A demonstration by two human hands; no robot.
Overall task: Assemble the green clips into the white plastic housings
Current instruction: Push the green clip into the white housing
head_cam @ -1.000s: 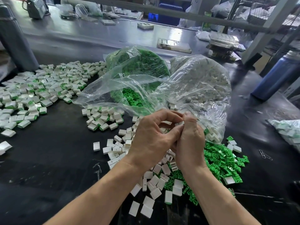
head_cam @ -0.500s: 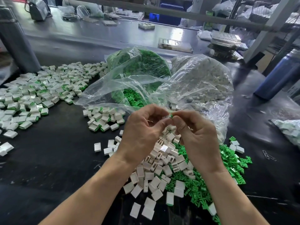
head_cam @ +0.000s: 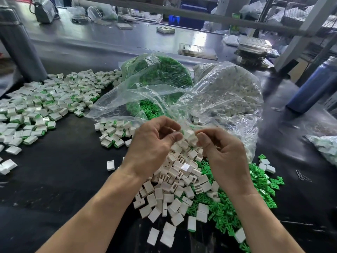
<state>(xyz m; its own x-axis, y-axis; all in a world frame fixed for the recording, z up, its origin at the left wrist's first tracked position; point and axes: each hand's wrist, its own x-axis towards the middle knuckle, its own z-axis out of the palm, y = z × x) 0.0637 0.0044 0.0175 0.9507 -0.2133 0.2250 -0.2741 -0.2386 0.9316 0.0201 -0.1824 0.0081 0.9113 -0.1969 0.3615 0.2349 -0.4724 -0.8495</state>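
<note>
Hidden: whether a green clip sits inside the held housing cannot be told.
Left hand (head_cam: 153, 143): curled, thumb tip touching the small white plastic housing (head_cam: 190, 136).
Right hand (head_cam: 225, 157): fingers curled, housing pinched at its other side.
Loose white housings (head_cam: 175, 183): heaped below the hands.
Loose green clips (head_cam: 228, 207): spread beside them.
Writing: none readable.

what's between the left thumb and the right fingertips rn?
Head view: a white housing, pinched between the left hand and right hand, held above the loose white housings pile.
</note>
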